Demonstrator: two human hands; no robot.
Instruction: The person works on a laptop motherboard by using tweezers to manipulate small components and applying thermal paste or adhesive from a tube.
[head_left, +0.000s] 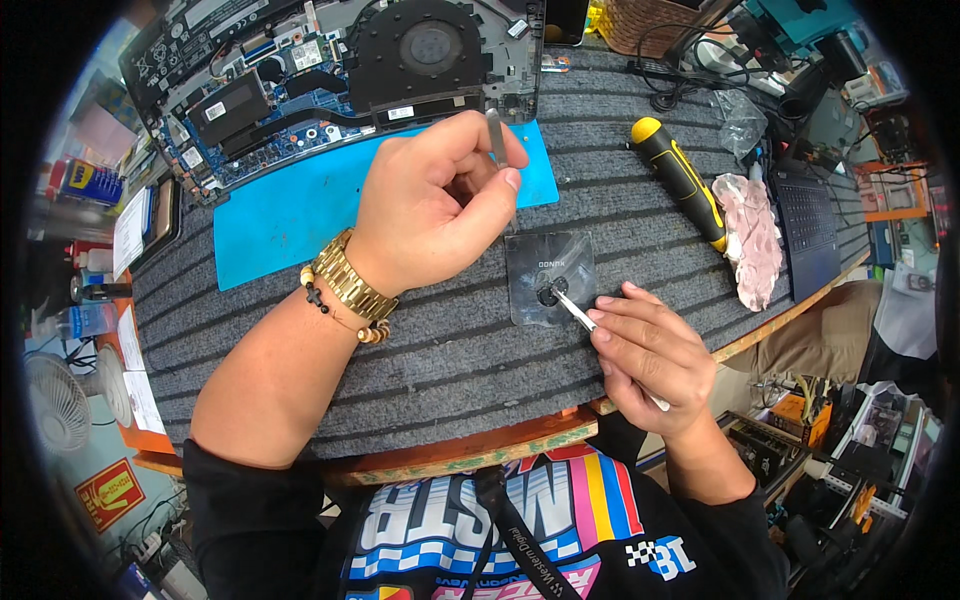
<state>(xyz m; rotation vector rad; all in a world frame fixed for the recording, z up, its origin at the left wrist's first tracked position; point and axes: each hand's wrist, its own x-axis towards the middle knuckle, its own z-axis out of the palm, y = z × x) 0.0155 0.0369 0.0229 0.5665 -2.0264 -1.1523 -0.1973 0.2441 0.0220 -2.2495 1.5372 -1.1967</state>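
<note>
My left hand [425, 205], a gold watch and beads on its wrist, is closed in a pinch on a thin flat metal tool [496, 138] that points away from me. Lower right, my right hand [655, 365] grips a slim white stick-like tool [578, 311]. That tool's tip touches a small dark round piece [547, 293] on a small square of dark, shiny film [528, 252]. Beyond my left hand lies an opened laptop [330, 100] with its circuit board and round fan showing. Its near edge rests over a blue mat [285, 237].
A yellow-and-black screwdriver [682, 185] lies right of the film, beside a crumpled pinkish bundle [748, 240] and a dark keyboard [808, 225]. A clear plastic bag [740, 122] and black cables lie farther back. The grey striped cover [440, 375] ends at a wooden table edge [480, 446].
</note>
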